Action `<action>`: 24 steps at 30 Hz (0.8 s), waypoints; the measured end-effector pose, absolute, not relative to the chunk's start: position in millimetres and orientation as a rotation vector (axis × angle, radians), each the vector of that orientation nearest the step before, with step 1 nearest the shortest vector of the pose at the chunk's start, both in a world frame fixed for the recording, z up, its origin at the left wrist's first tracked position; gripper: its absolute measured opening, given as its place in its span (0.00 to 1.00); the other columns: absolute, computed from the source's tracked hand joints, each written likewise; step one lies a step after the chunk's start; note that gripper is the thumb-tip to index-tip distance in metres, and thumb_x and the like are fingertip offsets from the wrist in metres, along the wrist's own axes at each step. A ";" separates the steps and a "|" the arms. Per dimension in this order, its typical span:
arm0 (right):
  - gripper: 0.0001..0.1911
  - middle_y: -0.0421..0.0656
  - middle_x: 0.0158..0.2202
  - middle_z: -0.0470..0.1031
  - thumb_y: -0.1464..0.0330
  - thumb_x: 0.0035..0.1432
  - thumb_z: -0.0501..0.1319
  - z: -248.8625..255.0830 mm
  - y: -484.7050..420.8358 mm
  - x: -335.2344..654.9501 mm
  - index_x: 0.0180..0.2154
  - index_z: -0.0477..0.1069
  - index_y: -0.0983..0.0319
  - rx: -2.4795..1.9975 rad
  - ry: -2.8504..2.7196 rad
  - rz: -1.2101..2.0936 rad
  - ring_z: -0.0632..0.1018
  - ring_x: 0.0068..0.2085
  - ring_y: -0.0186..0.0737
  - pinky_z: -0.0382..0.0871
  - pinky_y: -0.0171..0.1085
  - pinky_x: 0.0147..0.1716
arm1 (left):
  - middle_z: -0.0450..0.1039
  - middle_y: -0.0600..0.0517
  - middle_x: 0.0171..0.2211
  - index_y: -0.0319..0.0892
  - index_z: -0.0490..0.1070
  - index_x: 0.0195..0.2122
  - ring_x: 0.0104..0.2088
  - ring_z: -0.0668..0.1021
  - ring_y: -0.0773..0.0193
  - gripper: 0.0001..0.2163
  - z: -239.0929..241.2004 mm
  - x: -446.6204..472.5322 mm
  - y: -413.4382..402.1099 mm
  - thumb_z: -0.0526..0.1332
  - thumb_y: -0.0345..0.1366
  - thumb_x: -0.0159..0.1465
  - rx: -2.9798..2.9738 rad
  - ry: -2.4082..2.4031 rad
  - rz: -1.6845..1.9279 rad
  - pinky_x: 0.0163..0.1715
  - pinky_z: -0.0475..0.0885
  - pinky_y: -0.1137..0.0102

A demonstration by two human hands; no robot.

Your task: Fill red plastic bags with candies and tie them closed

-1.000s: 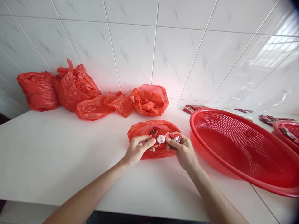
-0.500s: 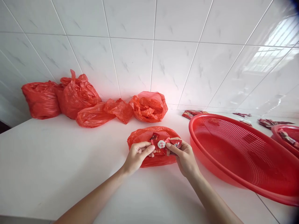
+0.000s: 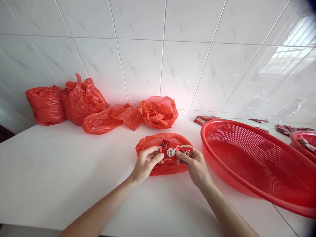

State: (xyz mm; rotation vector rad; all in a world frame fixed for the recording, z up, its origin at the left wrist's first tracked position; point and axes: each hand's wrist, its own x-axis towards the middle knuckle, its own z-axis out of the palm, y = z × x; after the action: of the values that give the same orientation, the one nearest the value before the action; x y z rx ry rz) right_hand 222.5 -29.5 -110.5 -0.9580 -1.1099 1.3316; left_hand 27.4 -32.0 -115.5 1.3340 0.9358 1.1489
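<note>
Both hands grip a small red wrapped snack packet (image 3: pixel 170 156) with a round white label, held over an open red plastic bag (image 3: pixel 160 170). My left hand (image 3: pixel 147 163) is closed, its thumb and fingers pinching the packet's left end. At the packet's right end, my right hand (image 3: pixel 195 164) is also closed, with the thumb on its front. Another dark red packet (image 3: pixel 187 150) shows by the right fingers; whether that hand holds it too I cannot tell. Behind the held packet, a small dark red packet (image 3: pixel 164 143) is visible in the bag.
A large red perforated basket (image 3: pixel 237 168) stands at the right, with part of a second red basket (image 3: pixel 303 136) beyond it. Red packets (image 3: pixel 203 120) lie near the tiled wall. Full red bags (image 3: pixel 84 100) and a crumpled-looking red bag (image 3: pixel 159 113) line the back of the white table (image 3: pixel 61 171).
The view has shifted very slightly. Both hands keep their grip on the packet, which is turned a little so its lower front shows more.
</note>
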 end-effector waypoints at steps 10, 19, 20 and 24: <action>0.13 0.37 0.21 0.72 0.61 0.52 0.71 -109.8 -29.8 222.9 0.35 0.75 0.61 -0.976 -1.130 1.315 0.70 0.26 0.35 0.65 0.39 0.34 | 0.77 0.49 0.38 0.40 0.76 0.46 0.34 0.77 0.63 0.15 -117.8 26.6 -31.8 0.65 0.44 0.63 1.291 0.975 1.181 0.39 0.76 0.66; 0.15 0.37 0.21 0.72 0.60 0.51 0.72 -111.6 -28.6 222.3 0.36 0.74 0.61 -0.992 -1.129 1.315 0.71 0.26 0.36 0.66 0.39 0.34 | 0.79 0.48 0.39 0.40 0.76 0.47 0.34 0.78 0.64 0.15 -118.3 26.1 -32.0 0.65 0.43 0.64 1.322 0.979 1.170 0.40 0.76 0.66; 0.15 0.37 0.21 0.72 0.60 0.51 0.72 -111.5 -28.6 222.4 0.36 0.74 0.61 -0.990 -1.132 1.314 0.71 0.26 0.36 0.66 0.39 0.34 | 0.78 0.48 0.40 0.40 0.76 0.47 0.34 0.78 0.64 0.15 -118.1 26.1 -32.2 0.65 0.43 0.64 1.322 0.978 1.170 0.40 0.75 0.66; 0.13 0.37 0.22 0.73 0.61 0.52 0.72 -110.8 -29.1 222.4 0.35 0.75 0.61 -0.974 -1.149 1.307 0.71 0.26 0.35 0.66 0.38 0.33 | 0.78 0.49 0.39 0.41 0.76 0.47 0.33 0.77 0.65 0.14 -117.3 26.0 -32.6 0.64 0.43 0.64 1.326 0.976 1.168 0.40 0.75 0.66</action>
State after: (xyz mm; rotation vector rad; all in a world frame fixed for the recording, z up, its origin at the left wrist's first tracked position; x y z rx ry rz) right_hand 222.4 -29.1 -110.8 -0.9738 -1.1488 1.3066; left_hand 26.0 -32.6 -117.3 1.3261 0.9756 1.1685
